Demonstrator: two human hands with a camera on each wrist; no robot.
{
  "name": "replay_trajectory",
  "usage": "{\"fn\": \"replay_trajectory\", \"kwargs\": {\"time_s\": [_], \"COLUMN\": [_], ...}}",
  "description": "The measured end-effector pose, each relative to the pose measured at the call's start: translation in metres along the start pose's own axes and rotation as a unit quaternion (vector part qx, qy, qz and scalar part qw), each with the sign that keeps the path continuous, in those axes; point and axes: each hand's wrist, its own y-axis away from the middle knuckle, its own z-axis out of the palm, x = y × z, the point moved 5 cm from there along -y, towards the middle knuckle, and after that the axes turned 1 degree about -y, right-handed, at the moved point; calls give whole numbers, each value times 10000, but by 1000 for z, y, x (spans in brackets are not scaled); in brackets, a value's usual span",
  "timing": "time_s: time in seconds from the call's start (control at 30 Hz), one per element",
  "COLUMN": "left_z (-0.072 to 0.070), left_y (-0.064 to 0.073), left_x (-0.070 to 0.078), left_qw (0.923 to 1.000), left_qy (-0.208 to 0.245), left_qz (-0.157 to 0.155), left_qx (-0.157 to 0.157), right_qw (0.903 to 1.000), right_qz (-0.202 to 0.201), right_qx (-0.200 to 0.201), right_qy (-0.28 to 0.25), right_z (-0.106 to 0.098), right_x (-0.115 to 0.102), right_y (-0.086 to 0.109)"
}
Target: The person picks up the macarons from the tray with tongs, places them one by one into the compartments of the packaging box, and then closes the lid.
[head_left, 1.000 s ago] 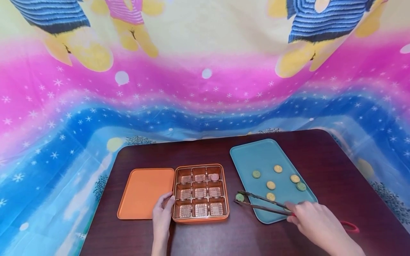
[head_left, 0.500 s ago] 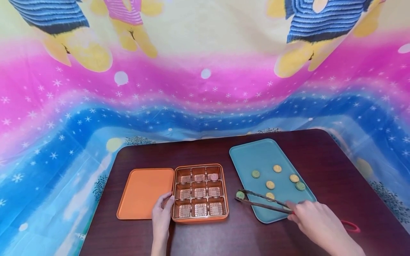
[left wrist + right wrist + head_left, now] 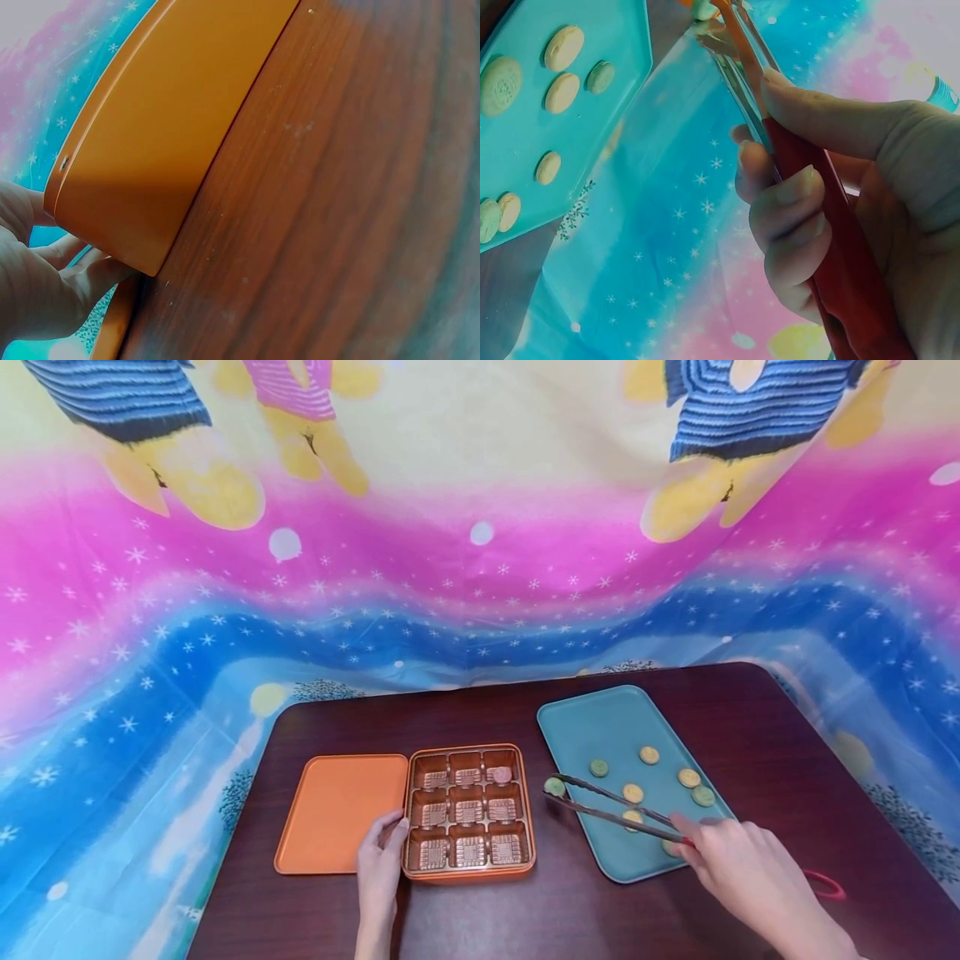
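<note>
While left grip (image 3: 381,860), spread, touches orange box (image 3: 161,120), right grip (image 3: 750,870) curled round tongs (image 3: 847,247), pinching green macaron (image 3: 554,787)

You can read no text, label, brand, number or worded sign in any of the three views. The nearest thing you get to lettering is the round, raised design on the green macaron (image 3: 501,86) at the left edge of the right wrist view; you cannot resolve it into characters. On the orange box (image 3: 165,127), your left wrist view shows one small dark mark close to the rim, too small for you to identify. The insert (image 3: 470,812) shows you ridges on its compartment floors, and the backdrop cloth (image 3: 420,578) gives you printed white snowflakes, pictures rather than writing.
</note>
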Motion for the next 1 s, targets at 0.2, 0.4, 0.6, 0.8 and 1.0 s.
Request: {"fn": "replay_trajectory", "kwargs": {"time_s": [0.2,0.4,0.6,0.8,1.0], "left_z": [0,0,-1,-1,-1], "left_y": [0,0,1,0,0], "left_x": [0,1,1,0,0], "left_qw": [10000,9999,9999,9999,9999], "left_qy": [-16,-68,-101,-80,-66], "left_qz": [-48,-71,-81,-112,-133], "left_qx": [22,24,28,-8,-11], "right_qw": [9997,9992,9977,9952,9952], "right_qz": [-28,74,-97,-296,-308], "right_qx": [234,239,557,822,801], "right_qy": [-79,-305,-361,-436,-479], "right_z": [0,5,7,11,15], "right_x": [0,-4,-8,-13,-22], "right_y": [-4,-8,-11,-14,-17]}}
